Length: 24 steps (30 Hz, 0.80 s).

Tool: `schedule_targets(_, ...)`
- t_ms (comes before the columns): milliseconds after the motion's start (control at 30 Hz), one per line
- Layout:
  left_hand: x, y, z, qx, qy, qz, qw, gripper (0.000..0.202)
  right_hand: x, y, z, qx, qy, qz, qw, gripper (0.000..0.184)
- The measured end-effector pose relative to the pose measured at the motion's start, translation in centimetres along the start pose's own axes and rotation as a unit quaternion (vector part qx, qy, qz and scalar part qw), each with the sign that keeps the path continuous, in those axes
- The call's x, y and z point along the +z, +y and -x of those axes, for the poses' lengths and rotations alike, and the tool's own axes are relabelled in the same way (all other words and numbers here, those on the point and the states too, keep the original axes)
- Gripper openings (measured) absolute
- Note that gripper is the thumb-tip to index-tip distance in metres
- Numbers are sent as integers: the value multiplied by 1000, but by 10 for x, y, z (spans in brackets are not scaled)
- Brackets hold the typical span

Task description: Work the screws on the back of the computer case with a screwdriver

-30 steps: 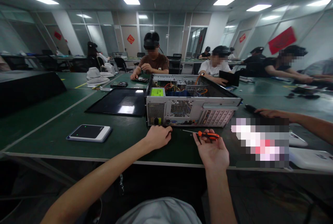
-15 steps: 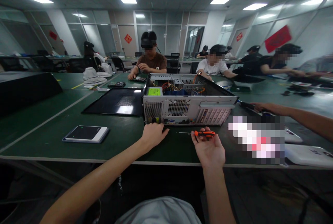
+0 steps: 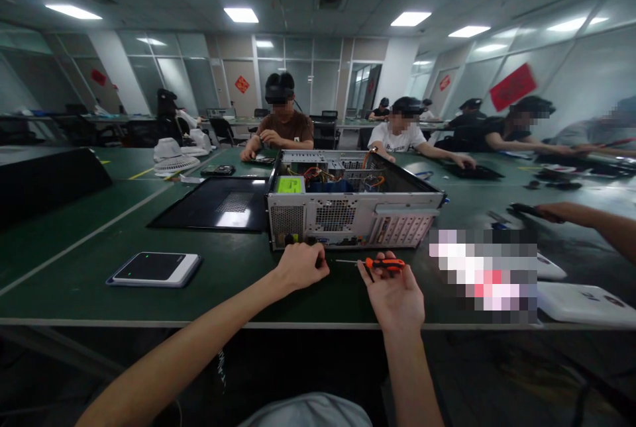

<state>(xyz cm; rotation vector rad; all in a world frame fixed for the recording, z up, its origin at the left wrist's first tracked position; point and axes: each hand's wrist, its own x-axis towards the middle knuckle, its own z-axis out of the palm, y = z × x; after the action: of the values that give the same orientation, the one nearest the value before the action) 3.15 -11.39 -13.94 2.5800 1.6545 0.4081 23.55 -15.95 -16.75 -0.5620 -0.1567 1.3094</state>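
Left hand (image 3: 301,267) nearer right hand's (image 3: 395,294) screwdriver (image 3: 382,263)

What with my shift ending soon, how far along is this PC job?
Done: the side panel is off, flat on the table beside the open case. In hand: the right hand holds a screwdriver; the left hand is curled at the case's rear bottom edge. Left, likely: cables and parts sit inside, and the panel is not refitted.

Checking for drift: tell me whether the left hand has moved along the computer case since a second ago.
Yes, slightly: the left hand has shifted right along the computer case, closing on the tip of the screwdriver.
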Motion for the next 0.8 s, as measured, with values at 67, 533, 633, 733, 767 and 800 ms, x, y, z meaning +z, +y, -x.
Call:
schedule_targets(67,-2,0,-1,17,10,12,1000,21,0,0,-1,3,-3,4,1000,21)
schedule_targets(533,16,-8,-2,63,81,314,944,31,-2,-1,-2,0,-9,-44,999,19)
schedule_targets(633,20,-3,-6,42,54,457,887,32,-5,-1,-4,-4,-20,-49,999,16)
schedule_targets(733,26,-4,-10,31,35,518,854,36,-7,0,-6,-7,-26,-52,998,13)
schedule_targets(767,28,-6,-11,25,30,530,847,39,-7,0,-6,-8,-27,-52,998,13)
schedule_targets(800,29,-7,-12,21,26,542,840,41,-7,0,-6,-8,-25,-52,998,13)
